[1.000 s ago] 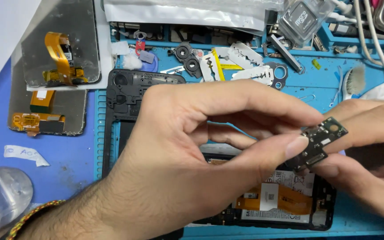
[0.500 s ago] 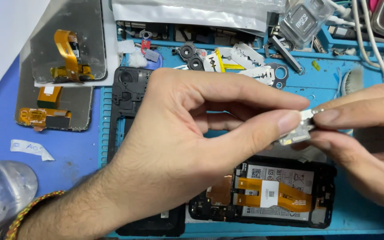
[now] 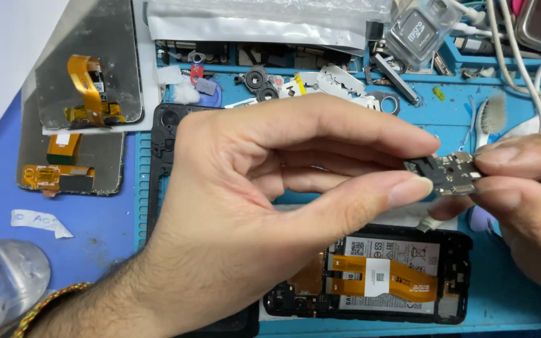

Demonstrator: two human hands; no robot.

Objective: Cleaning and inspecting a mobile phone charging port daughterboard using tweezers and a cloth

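A small circuit board (image 3: 449, 173) is pinched between the left hand (image 3: 264, 219) and right hand (image 3: 521, 188), above the opened phone (image 3: 377, 275). Judged so, it is out; the phone is not yet reassembled, its orange flex cable (image 3: 383, 278) exposed.

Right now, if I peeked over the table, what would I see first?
Two hands in the middle: the left hand and right hand pinch a small dark circuit board between their fingers. Below lies an opened phone with an orange ribbon cable, on a blue mat.
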